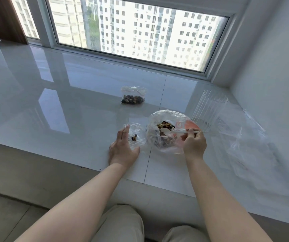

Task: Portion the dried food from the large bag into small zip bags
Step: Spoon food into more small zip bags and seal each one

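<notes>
The large clear bag (164, 117) of mixed dried food lies open on the white sill, with an orange print on its right side. My right hand (193, 142) grips a white spoon (178, 132) whose bowl sits inside that bag among the food. Just to the left, my left hand (122, 147) holds a small zip bag (136, 135) upright and open; a few dark pieces lie at its bottom. A filled small zip bag (133, 96) with a red seal strip lies farther back on the sill.
A tall clear ribbed glass (208, 110) stands right behind the large bag. Several empty clear plastic bags (252, 145) lie spread on the right, near the wall. The window runs along the back; the sill's front edge is above my knees.
</notes>
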